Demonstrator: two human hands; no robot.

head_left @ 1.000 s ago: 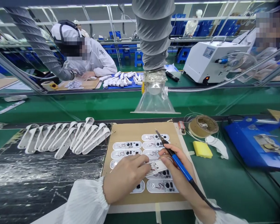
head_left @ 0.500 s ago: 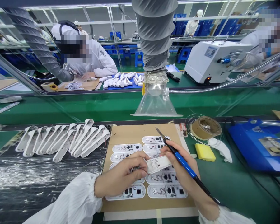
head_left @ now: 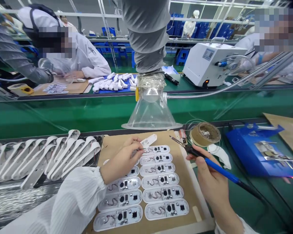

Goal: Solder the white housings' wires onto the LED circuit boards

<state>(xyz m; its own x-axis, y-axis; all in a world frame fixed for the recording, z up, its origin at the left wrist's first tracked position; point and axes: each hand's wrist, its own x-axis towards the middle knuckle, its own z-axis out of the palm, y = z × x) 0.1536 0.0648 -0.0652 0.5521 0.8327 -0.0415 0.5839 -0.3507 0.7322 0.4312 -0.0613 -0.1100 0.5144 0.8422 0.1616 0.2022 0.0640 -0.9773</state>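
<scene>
My left hand [head_left: 123, 159] is closed over the far end of the rows and pinches a white oblong casing [head_left: 150, 139]. A thin metallic thing also shows at its fingertips, too small to name. Off to the right, my right hand [head_left: 212, 182] is wrapped round a blue and black soldering iron [head_left: 219, 170] like a pen, its tip pointing up and left over the board's edge. Below and between the hands, white oblong casings [head_left: 167, 208] with wires and circuit boards lie in two columns on a brown cardboard sheet [head_left: 171, 226]; my left hand and sleeve hide part of the left column.
White curved shells [head_left: 61, 159] lie in a row at left. A clear fume hood [head_left: 151, 113] hangs above the board's far edge. At right are a solder wire roll [head_left: 205, 134], white cloth [head_left: 218, 154] and blue stand [head_left: 261, 152]. A co-worker [head_left: 80, 55] sits opposite.
My hands have parted. The left one has carried the casing up and away to the far end of the rows; the right has moved right with the soldering iron. The view has shifted right.
</scene>
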